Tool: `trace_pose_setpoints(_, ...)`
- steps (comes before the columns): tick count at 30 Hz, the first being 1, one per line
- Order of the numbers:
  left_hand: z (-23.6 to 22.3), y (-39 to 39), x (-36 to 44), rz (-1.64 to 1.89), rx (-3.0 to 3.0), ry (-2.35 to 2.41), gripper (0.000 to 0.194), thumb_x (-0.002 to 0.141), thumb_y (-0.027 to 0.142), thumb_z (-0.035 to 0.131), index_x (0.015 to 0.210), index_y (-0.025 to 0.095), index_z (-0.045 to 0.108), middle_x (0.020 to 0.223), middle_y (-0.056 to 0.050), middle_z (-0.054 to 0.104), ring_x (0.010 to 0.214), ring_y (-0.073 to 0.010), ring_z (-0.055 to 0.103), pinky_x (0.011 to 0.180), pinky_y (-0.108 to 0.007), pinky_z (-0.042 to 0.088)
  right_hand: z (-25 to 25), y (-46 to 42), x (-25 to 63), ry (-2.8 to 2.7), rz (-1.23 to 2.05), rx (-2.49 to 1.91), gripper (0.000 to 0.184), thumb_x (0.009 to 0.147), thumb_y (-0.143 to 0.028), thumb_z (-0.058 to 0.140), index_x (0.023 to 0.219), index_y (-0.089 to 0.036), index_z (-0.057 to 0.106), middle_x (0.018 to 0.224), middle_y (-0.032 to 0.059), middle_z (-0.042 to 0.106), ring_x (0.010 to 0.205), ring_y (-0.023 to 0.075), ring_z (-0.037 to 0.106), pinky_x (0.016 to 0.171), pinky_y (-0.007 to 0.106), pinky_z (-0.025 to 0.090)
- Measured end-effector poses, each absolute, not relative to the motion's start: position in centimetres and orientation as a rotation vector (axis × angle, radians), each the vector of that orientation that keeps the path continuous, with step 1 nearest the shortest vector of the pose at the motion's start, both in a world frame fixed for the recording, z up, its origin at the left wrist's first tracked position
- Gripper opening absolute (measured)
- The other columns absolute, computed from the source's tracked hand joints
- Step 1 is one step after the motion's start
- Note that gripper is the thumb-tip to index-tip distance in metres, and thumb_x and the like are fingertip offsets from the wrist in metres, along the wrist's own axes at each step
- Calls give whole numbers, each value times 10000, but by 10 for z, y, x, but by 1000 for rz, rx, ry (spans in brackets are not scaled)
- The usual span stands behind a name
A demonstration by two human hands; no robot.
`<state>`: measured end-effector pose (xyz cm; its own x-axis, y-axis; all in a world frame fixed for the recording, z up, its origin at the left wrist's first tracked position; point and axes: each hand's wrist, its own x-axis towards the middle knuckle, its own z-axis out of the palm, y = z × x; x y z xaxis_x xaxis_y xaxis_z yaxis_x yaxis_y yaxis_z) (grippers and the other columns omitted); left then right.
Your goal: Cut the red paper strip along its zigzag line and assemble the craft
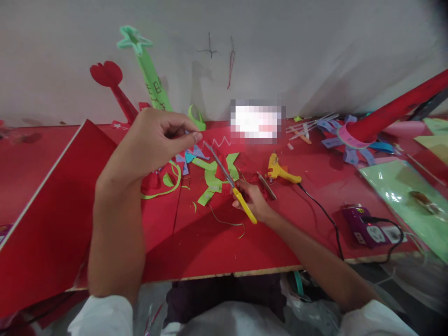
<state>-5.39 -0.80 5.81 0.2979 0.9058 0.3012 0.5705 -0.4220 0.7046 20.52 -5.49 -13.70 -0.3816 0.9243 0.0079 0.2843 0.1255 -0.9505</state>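
Observation:
My left hand is raised over the red table, fingers pinched together; what they hold is too small to make out. My right hand rests on the table and grips yellow-handled scissors, blades pointing up-left toward the left fingertips. Green paper scraps and blue paper bits lie under and between the hands.
A yellow glue gun with a black cord lies right of the scissors; a purple power strip sits near the front edge. A red sheet leans at left. Paper shapes stand against the wall; a red cone and green sheet at right.

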Motion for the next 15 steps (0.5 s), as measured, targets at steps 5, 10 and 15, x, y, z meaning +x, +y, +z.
trace_pose_setpoints(5,57,-8,-54,981,2089,1339,87,869,257,742,818,202,786,586,35,496,566,-99,403,499,-277,281,-137,-55,206,-1769,1270,-1173,641,722,-784,812,801,-248,471,698,-48,459,640,138,374,594,291,276)
trace_pose_setpoints(10,57,-7,-55,959,2114,1314,91,883,181,724,814,177,782,574,36,493,564,-93,395,491,-266,270,-138,-55,205,-1751,1290,-1185,643,717,-785,808,793,-250,458,698,-45,464,636,138,373,593,293,287)
trace_pose_setpoints(15,56,-6,-56,966,2139,1298,95,882,172,721,814,159,786,574,37,501,560,-83,397,486,-255,270,-139,-54,205,-1749,1282,-1184,655,713,-804,793,788,-250,452,699,-43,463,637,137,372,591,294,279)
